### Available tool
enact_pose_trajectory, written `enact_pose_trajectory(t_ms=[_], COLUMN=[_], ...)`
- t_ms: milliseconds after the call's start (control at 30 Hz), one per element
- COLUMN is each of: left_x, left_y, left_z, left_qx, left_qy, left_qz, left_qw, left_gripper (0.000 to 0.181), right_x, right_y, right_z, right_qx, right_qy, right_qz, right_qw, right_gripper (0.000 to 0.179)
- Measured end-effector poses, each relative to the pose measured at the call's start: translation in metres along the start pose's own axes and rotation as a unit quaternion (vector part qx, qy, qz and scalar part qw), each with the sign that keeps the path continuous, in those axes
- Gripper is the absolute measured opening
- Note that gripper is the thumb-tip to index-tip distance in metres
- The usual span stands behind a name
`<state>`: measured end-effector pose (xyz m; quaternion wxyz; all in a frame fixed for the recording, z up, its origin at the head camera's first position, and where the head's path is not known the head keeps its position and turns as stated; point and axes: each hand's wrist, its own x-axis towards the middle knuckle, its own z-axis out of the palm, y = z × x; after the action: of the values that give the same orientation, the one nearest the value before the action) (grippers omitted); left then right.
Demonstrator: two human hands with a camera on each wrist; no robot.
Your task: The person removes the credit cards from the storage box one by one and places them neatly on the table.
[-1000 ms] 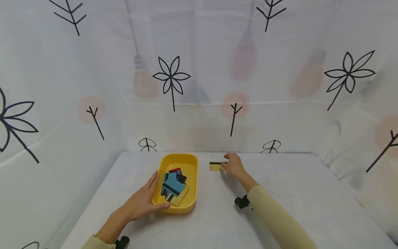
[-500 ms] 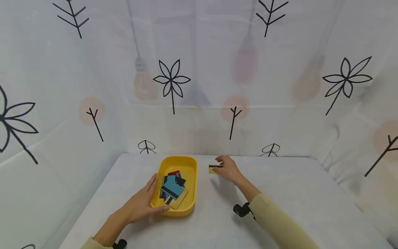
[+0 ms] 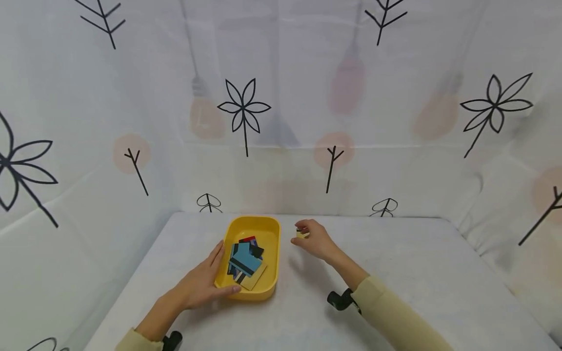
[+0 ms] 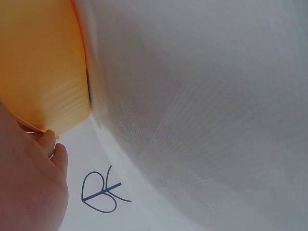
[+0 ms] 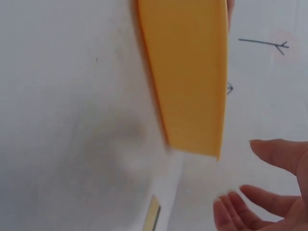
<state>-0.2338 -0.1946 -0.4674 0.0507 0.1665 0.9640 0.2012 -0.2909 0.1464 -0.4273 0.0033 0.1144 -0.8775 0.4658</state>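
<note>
My left hand (image 3: 199, 285) holds the yellow tray (image 3: 278, 258) by its near left corner, fingers along the left side and thumb over the near rim. In the left wrist view its fingertips (image 4: 47, 142) lie at the tray's edge. Several cards (image 3: 247, 261), blue, yellow and dark, lie overlapping inside the tray. To the right of it, my right hand (image 3: 321, 242) hovers over a yellow card (image 3: 301, 234) with a dark stripe, partly hidden by the fingers. In the right wrist view thumb and fingers are apart with nothing between them, and the card (image 5: 151, 214) lies beyond.
A white cloth covers the table (image 3: 395, 273). Behind it and at both sides hangs a pale curtain (image 3: 281, 180) printed with leaves and bulbs. Black wrist cameras (image 3: 340, 300) jut out below both sleeves.
My right hand has slid left over the striped card, which now shows only in part between the fingers. The left hand and the tray keep their place.
</note>
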Motion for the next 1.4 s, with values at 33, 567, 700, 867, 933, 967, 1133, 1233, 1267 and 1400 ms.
enact_pose_trajectory(t_ms=[33,567,700,867,933,967,1133,1233,1267,1400], left_x=[0.0,-0.001,-0.001,0.0,0.0,0.0,0.0,0.0,0.0,0.0], left_y=[0.0,0.001,0.0,0.0,0.0,0.0,0.0,0.001,0.001,0.002], left_z=[0.0,-0.002,-0.002,-0.001,-0.001,-0.001,-0.001,-0.001,-0.001,-0.002], left_qx=[0.0,0.007,0.006,0.002,0.002,0.002,0.005,0.005,0.004,0.002], left_qy=[0.0,-0.005,-0.007,-0.008,-0.006,-0.006,-0.004,-0.004,-0.003,0.0], left_qz=[0.0,-0.007,-0.01,-0.009,-0.007,-0.009,-0.008,-0.004,-0.002,0.006], left_qw=[1.0,0.9999,0.9999,0.9999,1.0,0.9999,0.9999,1.0,1.0,1.0], left_gripper=[0.121,0.12,0.119,0.12,0.12,0.12,0.12,0.119,0.119,0.118], right_x=[-0.001,-0.015,-0.017,-0.018,-0.018,-0.018,-0.018,-0.017,-0.016,-0.014], right_y=[-0.002,-0.03,-0.034,-0.038,-0.04,-0.04,-0.043,-0.045,-0.046,-0.049], right_z=[0.002,0.026,0.031,0.037,0.039,0.04,0.045,0.049,0.051,0.059], right_qx=[0.003,0.003,0.008,0.019,0.018,0.016,0.011,0.006,0.004,-0.005], right_qy=[-0.002,-0.041,-0.063,-0.089,-0.097,-0.099,-0.111,-0.117,-0.119,-0.125], right_qz=[-0.006,-0.051,-0.061,-0.062,-0.059,-0.058,-0.062,-0.064,-0.064,-0.063], right_qw=[1.0,0.9979,0.9962,0.9939,0.9934,0.9933,0.9919,0.991,0.9909,0.9902], right_gripper=[0.046,0.048,0.05,0.051,0.051,0.052,0.052,0.052,0.052,0.052])
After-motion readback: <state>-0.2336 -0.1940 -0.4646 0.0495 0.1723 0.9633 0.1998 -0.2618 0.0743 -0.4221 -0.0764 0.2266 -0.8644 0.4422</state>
